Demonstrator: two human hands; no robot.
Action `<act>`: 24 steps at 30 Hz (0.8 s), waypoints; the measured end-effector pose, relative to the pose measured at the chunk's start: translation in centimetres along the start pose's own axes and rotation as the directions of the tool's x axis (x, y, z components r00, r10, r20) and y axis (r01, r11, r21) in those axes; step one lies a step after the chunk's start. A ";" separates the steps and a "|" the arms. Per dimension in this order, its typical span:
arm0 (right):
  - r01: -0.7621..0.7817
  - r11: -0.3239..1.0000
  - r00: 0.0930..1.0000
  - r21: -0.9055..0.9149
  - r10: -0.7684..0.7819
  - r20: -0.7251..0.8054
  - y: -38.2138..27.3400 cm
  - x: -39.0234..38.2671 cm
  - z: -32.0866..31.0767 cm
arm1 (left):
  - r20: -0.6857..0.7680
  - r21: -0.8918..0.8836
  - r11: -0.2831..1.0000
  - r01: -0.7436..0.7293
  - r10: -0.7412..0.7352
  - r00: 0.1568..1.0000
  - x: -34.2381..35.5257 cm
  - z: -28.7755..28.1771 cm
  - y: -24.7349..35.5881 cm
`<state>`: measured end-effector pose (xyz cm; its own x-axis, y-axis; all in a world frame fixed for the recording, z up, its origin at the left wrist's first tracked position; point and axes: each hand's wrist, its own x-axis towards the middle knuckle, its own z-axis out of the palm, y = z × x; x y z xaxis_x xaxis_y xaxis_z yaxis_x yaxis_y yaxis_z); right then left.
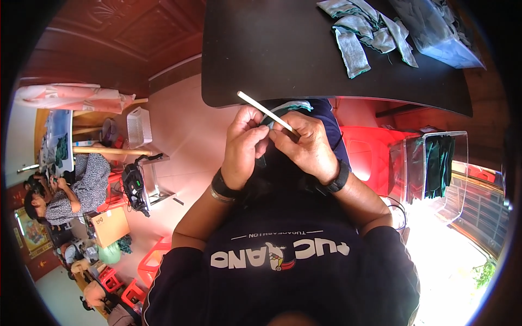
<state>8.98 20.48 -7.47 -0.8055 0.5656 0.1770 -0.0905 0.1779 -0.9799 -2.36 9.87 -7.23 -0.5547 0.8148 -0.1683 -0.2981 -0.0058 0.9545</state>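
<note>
Left grip [243, 142] pinches a cloth strip [298, 105]; right grip [304, 142] pinches a white stick [255, 104] projecting between both grips. Judged step: stick-working cloth; next calls for steady left hold.

My left forearm [204, 218] and right forearm [360, 200] angle inward and away from my torso, elbows bent and spread. My left hand [243, 145] is curled, thumb drawn in toward the index finger in a pinch. My right hand [308, 145] faces it, fingers bent, thumb pointing left. Fingertips of both sit close together; wrists well apart.
</note>
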 end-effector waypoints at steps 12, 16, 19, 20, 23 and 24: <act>0.115 0.903 0.993 -0.414 -0.087 0.086 -1.8 -2.9 -4.5 | 0.090 -0.263 0.956 0.128 -0.107 0.990 -0.9 -3.2 1.8; 0.063 0.945 0.998 -0.320 -0.059 0.023 -1.7 -2.9 -3.7 | 0.075 -0.230 0.968 0.103 -0.088 0.993 -1.3 -2.5 2.1; 0.030 0.978 1.000 -0.207 -0.028 0.011 -2.4 -2.3 -2.5 | 0.079 -0.218 0.973 0.081 -0.065 0.995 -1.4 -1.9 2.3; 0.034 0.985 0.999 -0.171 -0.027 0.040 -2.6 -1.9 -2.0 | 0.060 -0.206 0.976 0.063 -0.051 0.997 -1.5 -1.5 2.3; -0.035 0.996 0.997 -0.079 0.039 0.060 -1.9 -0.9 -0.3 | 0.056 -0.165 0.985 0.048 -0.039 0.998 -1.7 -0.3 1.7; -0.102 0.995 0.991 -0.022 0.103 0.088 -2.0 -0.7 0.0 | 0.064 -0.133 0.990 0.040 -0.031 0.997 -1.9 0.0 1.6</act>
<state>9.72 19.71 -5.65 -0.8587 0.5081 0.0661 0.0047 0.1368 -0.9906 -1.79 8.32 -5.40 -0.4942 0.8501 -0.1819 -0.4203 -0.0505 0.9060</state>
